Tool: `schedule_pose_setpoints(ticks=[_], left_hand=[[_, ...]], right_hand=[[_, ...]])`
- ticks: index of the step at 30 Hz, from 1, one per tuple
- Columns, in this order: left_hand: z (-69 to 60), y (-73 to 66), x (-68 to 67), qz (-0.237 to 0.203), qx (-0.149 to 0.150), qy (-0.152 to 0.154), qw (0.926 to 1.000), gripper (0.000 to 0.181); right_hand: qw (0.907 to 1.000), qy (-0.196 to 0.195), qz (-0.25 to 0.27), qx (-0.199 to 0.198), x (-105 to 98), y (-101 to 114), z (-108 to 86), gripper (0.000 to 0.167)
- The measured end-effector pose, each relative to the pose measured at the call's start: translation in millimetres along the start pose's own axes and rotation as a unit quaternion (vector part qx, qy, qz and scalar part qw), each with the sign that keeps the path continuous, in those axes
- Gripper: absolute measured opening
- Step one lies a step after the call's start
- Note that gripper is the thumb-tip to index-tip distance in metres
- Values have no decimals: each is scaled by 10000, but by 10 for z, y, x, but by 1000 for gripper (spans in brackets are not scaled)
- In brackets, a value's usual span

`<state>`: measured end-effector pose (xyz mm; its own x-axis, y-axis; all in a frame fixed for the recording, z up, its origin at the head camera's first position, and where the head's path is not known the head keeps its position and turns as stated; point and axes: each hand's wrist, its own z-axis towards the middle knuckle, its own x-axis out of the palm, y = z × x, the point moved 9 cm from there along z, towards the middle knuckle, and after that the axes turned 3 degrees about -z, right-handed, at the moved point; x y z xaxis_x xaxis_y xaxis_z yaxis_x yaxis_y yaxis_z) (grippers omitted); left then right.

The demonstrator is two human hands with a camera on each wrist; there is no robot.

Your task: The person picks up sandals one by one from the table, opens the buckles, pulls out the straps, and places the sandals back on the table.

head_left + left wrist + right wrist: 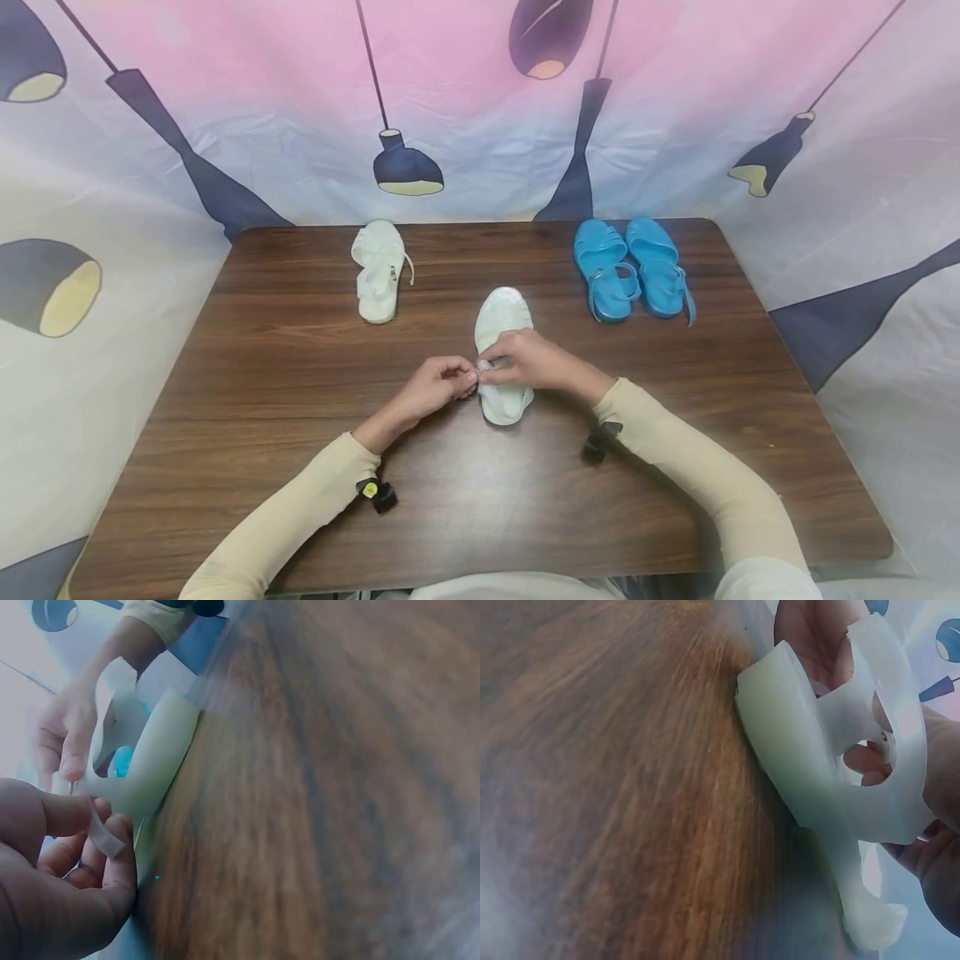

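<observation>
A white sandal lies on the table before me, toe pointing away. At its left side my left hand pinches the thin ankle strap between thumb and fingers. The strap's end pokes out past the fingertips in the left wrist view. From the right, my right hand reaches over the sandal and pinches the strap at the small metal buckle. The fingers cover most of that buckle. In the right wrist view the heel and the looped back stand up, with fingers visible through the openings.
Another white sandal lies at the back left, its strap loose. A pair of blue sandals, the left one and the right one, lies at the back right. The brown table meets a printed cloth behind.
</observation>
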<state>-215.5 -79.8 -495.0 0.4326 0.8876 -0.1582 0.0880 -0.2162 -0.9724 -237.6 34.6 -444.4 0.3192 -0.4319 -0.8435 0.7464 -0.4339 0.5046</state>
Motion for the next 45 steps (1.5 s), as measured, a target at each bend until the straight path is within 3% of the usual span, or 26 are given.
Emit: schedule_pose_setpoints(ticks=[3,11,15,18,21,23,27,31,37,42,45], left_hand=[[-5,-12,-1,52,-20,-14,10000,14],[-50,22,5,103,-523,214,9983,19],[-26,55,24,-450,-561,308,9969,18],[-9,79,47,-1019,-618,417,9920,18],[-8,62,63,-1188,-646,463,9897,17],[-11,27,61,-1090,-624,424,9912,18],[-8,-57,-1,-270,-374,141,9988,17],[-21,-58,-44,287,-372,27,9989,16],[-30,42,-49,220,-502,169,9984,16],[14,34,-14,-281,-305,329,9986,18],[29,41,22,-647,-374,429,9963,20]], right_hand=[[9999,97,20,136,15,-12,7,24],[9997,74,-25,212,-7,-55,-8,23],[9999,19,83,145,-20,-47,-10,24],[9999,-49,118,106,-15,-53,-11,24],[9998,-126,95,120,-7,-70,-11,23],[9998,-154,90,129,-5,-78,-12,22],[9998,-149,65,69,-11,-56,-10,22],[10000,-66,-2,39,-6,-29,-12,24],[9999,-39,72,119,21,-49,-26,24],[9995,-244,204,76,1,-54,-35,21],[9988,-355,321,81,-5,-67,-48,19]])
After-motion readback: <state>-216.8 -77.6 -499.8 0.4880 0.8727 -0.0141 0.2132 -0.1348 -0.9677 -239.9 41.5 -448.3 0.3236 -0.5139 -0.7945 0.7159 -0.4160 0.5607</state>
